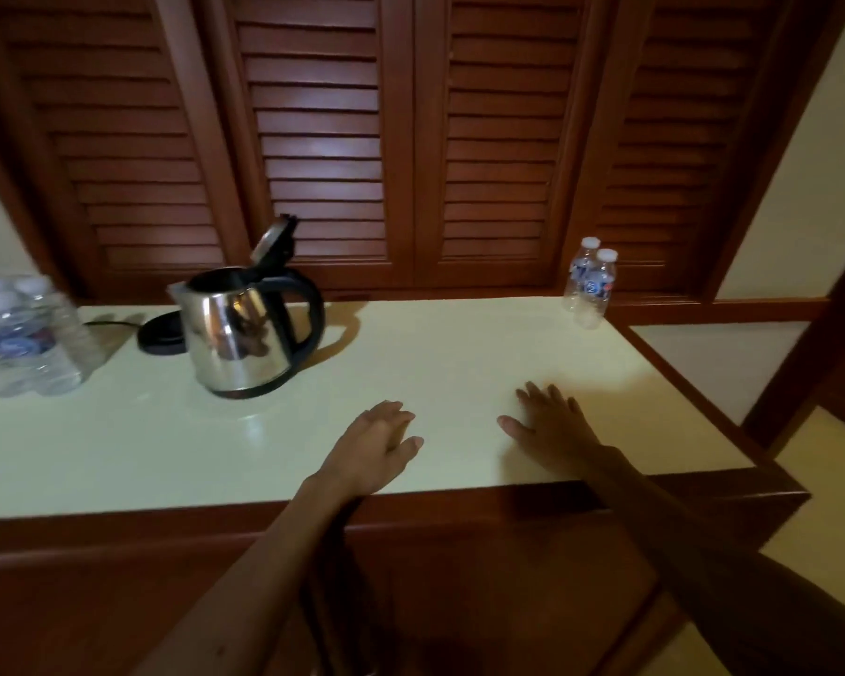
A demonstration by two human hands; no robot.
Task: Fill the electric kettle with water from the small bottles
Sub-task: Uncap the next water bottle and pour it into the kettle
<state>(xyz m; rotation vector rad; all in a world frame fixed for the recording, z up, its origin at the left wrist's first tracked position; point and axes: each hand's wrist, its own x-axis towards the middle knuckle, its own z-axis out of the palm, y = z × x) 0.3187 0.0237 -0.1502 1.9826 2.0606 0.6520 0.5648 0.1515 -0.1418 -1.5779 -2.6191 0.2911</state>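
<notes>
Nearest you, both your hands lie flat on the pale countertop (459, 344), holding nothing. Your left hand (374, 444) rests with relaxed, nearly straight fingers in front of the electric kettle (237, 329) and a little to its right; your right hand (552, 424) is spread palm-down further right of the kettle, near the counter's front edge.

The kettle itself stands on the counter, off its black base (159, 334), which sits just behind and left of it with a cord trailing away. Its lid (274, 241) is flipped up, so the mouth is ready for pouring. Whether any water is already inside you cannot tell from here.

Left of the kettle, at the frame edge, sits a shrink-wrapped pack of small bottles (20, 334), blurred, caps on. Far right of the kettle, near the back corner by the louvred doors (411, 139), stand two loose small bottles (589, 287), upright, capped, touching or nearly so.

Judging by this, the opening is done but the pouring may not have begun; you would still need to fetch a bottle, uncap it and pour.

The bottle labels are blue and white; no wording is readable.
</notes>
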